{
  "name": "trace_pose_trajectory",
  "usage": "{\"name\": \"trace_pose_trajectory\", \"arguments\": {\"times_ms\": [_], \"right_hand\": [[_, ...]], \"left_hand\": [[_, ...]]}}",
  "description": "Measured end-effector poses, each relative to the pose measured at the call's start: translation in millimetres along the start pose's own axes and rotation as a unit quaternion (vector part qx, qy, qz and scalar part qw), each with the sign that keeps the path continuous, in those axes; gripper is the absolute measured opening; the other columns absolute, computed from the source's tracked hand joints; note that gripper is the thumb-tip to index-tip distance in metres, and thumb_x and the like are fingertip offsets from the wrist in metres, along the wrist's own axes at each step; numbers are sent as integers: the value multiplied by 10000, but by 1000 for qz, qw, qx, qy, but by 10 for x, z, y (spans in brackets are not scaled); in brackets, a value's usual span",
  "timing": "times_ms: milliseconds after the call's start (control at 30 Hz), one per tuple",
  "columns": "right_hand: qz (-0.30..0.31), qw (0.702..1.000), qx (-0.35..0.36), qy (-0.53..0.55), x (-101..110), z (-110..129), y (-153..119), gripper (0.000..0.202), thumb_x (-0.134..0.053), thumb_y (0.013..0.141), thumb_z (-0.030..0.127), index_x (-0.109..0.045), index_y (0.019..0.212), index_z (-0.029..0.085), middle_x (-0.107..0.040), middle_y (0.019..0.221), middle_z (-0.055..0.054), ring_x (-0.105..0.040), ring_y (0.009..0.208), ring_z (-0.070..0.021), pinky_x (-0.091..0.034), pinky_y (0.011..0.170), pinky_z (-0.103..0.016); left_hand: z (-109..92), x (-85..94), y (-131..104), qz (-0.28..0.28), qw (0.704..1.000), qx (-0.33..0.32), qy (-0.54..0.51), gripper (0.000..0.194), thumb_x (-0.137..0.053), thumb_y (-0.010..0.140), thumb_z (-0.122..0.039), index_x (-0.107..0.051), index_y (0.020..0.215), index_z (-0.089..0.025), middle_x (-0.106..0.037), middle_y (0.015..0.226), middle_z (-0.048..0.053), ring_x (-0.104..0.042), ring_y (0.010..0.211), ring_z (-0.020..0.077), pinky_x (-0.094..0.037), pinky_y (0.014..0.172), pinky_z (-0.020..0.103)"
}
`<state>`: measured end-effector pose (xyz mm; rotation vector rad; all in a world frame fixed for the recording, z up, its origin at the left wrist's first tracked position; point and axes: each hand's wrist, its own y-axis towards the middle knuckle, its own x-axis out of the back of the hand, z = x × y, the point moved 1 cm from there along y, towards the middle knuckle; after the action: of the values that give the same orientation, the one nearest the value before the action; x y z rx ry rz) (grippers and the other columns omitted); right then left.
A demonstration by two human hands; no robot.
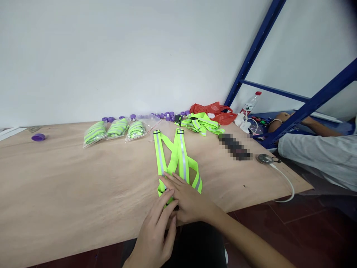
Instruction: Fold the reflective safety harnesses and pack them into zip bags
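Note:
A neon-yellow reflective vest (182, 158) made of straps with grey stripes and black slider buckles lies spread near the table's front edge. My right hand (191, 199) rests on its lower part, fingers stretched out flat over the straps. Beside it, my left hand (157, 227) touches the bottom end of the vest with its fingertips, the thumb held apart. A dark piece shows between the two hands, too covered to make out. The hands hide much of the vest's lower end.
Several clear bags of folded neon straps (117, 127) stand at the back, near purple caps (167, 115). Loose neon straps (205, 123) lie by a red plastic bag (213, 108). At the right are a round cabled device (264, 159), a blue frame (309, 108) and another person's arm (320, 124).

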<state>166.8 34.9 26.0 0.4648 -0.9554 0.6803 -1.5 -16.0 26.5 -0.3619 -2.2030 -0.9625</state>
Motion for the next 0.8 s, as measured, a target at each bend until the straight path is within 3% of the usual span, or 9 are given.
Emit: {"name": "trace_pose_trajectory", "arguments": {"times_ms": [100,167,367,567,800], "right_hand": [[15,1000,-5,-24,-11,15,17,1138,-762,703,440,-145,1574,46,-124,1653,-202,-13,1540,-318,-66,1256,-490],[21,999,-4,-28,-11,24,16,1183,-761,697,441,-87,1575,23,-125,1651,-209,2,1540,-317,-54,1256,-491],[-15,1000,-8,9,14,17,-25,1163,-742,711,386,-41,1582,65,-133,1653,-190,-41,1542,-297,-110,1249,-486],[-19,999,29,-7,-1,8,-32,1130,-735,711,396,-85,1578,73,-180,1646,-180,-10,1543,-286,-81,1252,-487],[-20,1000,20,-9,0,10,-47,1070,-726,779,460,-119,1578,89,-186,1641,-198,-34,1542,-301,-104,1245,-515]], "left_hand": [[7,6,-41,0,1000,12,-3,421,-469,923,-52,-504,1327,-164,-544,1391,155,-548,1299,223,-527,1033,315],[14,14,-44,0,1000,21,-12,377,-466,926,-56,-525,1281,-170,-566,1347,151,-574,1264,217,-541,1008,303],[25,-2,-7,0,998,46,-33,285,-459,933,-84,-532,1189,-184,-629,1169,139,-649,1099,217,-601,858,302],[60,24,13,75,997,-14,32,390,-444,926,-93,-535,1294,-182,-646,1236,132,-626,1141,266,-572,936,408],[150,26,104,95,991,-52,84,322,-442,923,-68,-633,1153,-188,-659,1086,108,-619,991,269,-572,826,421]]}}
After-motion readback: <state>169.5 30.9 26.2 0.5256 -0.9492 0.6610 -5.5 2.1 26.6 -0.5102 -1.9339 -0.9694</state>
